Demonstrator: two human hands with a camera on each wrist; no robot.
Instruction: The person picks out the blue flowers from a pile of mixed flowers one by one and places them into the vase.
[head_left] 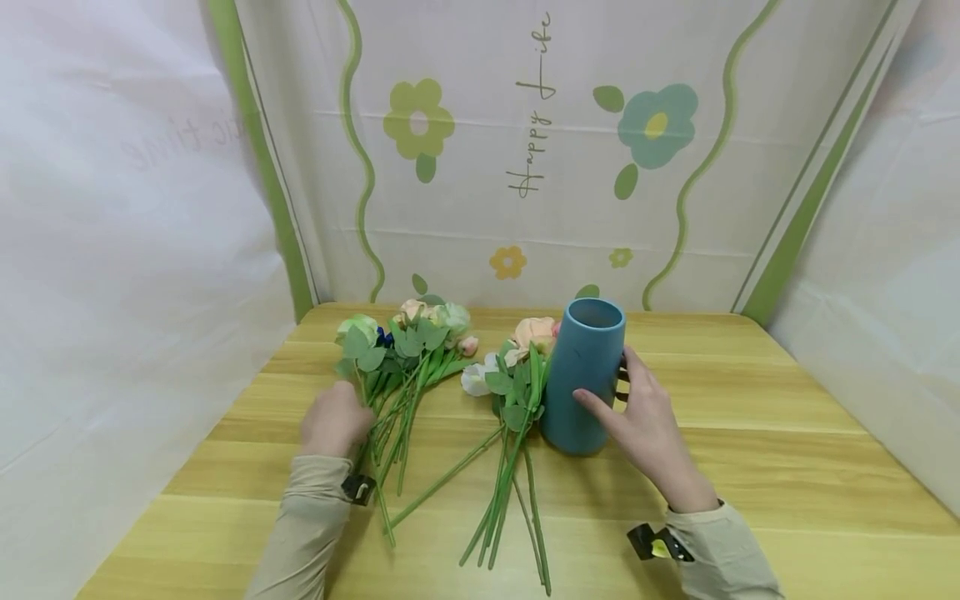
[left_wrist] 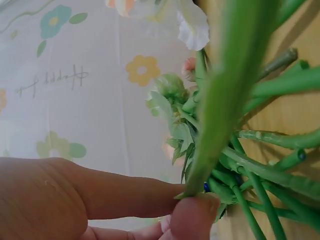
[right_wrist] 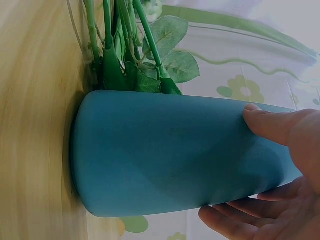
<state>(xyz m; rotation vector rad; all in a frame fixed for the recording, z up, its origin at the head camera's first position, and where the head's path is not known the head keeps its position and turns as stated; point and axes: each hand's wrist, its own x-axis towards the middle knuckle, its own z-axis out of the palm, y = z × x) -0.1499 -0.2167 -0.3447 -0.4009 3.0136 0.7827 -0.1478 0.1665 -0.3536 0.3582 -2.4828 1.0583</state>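
A blue vase stands upright on the table, its mouth facing up. My right hand grips its right side, with the thumb across the front and the fingers around the other side. At the left lies a bunch of artificial flowers with long green stems. My left hand is at this bunch's left edge. In the left wrist view, its thumb and index finger pinch a blurred green flower stem. A second bunch of flowers lies beside the vase, blossoms toward the back.
The wooden table extends on both sides of the flowers. A white printed cloth hangs behind it, and plain white cloth walls close in the left and right sides. The stems of the two bunches nearly meet in the middle.
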